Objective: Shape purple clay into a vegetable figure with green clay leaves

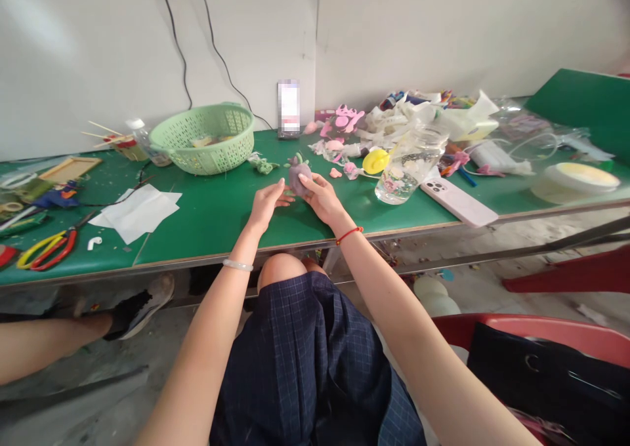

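Note:
Above the front part of the green table, my right hand [322, 200] is closed round a small, round purple figure [298, 180] with green leaf-like bits on top. The right thumb lies across its front. Beside it on the left is my left hand [267, 203], thumb raised and fingers apart. Its fingertips come close to the figure's lower left side; I cannot tell whether they touch it. Just behind lies a small green leafy piece [264, 165] on the table. Small pink pieces [335, 172] lie to the right of the figure.
A green basket [207, 161] stands behind left, near white paper [140, 213] and scissors [54, 246]. To the right are a clear jar of liquid [401, 177], a yellow round piece [375, 161] and a pink phone [460, 200]. Another phone [289, 108] leans on the wall.

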Demonstrator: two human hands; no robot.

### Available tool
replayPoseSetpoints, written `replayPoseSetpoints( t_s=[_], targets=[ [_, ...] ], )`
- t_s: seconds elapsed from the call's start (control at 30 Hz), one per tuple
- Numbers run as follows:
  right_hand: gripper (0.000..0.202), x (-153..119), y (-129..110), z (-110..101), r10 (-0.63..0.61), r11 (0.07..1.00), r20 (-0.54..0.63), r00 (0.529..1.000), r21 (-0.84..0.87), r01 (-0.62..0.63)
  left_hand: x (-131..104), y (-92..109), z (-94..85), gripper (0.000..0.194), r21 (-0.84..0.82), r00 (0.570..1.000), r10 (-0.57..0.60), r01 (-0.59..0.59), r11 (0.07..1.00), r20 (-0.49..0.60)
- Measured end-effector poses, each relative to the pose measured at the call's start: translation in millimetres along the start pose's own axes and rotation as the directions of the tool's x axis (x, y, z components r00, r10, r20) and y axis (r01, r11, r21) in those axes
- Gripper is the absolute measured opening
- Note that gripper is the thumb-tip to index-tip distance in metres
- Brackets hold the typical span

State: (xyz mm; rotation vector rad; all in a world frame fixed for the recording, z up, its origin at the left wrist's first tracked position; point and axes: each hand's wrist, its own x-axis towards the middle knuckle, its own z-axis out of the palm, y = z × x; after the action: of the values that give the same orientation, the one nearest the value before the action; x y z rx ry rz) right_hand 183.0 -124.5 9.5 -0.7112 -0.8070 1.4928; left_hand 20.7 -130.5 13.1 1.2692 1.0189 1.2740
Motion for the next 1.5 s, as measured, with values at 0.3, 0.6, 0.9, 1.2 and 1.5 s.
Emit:
replayPoseSetpoints(
  t_s=[0.3, 0.6, 0.9, 1.2, 1.5],
  targets=[
    [0.053, 0.1, 0.0, 2.1, 0.005, 0.999, -0.026, 1.0, 0.052, -0.004, -2.4, 2.4, 2.7, 0.064, -0.024, 1.0, -0.001, 0.0, 1.0, -0.024],
    [0.052, 1.0, -0.7, 0.5, 0.009, 0.999, -0.029, 1.0, 0.042, -0.008, -5.2, 0.7, 2.3, 0.057, 0.092, 0.997, 0.072, -0.072, 0.993, -0.004],
    [0.048, 2.3, 0.7, -2.3, 0.008, 0.999, -0.01, 1.0, 0.034, -0.008, -6.7, 2.8, 1.6, 0.056, 0.113, 0.995, 0.101, -0.1, 0.988, 0.0],
    [0.045, 1.3, -0.7, -1.7, -0.001, 0.997, -0.048, 0.999, 0.082, 0.005, -3.9, 1.8, 2.1, 0.069, 0.027, 0.998, 0.039, -0.038, 0.999, -0.048],
    [0.045, 1.3, -0.4, -1.6, 0.01, 0.999, -0.05, 0.999, 0.042, -0.008, -8.6, 5.0, 1.2, 0.059, 0.134, 0.996, 0.088, -0.088, 0.987, 0.006]
  ],
)
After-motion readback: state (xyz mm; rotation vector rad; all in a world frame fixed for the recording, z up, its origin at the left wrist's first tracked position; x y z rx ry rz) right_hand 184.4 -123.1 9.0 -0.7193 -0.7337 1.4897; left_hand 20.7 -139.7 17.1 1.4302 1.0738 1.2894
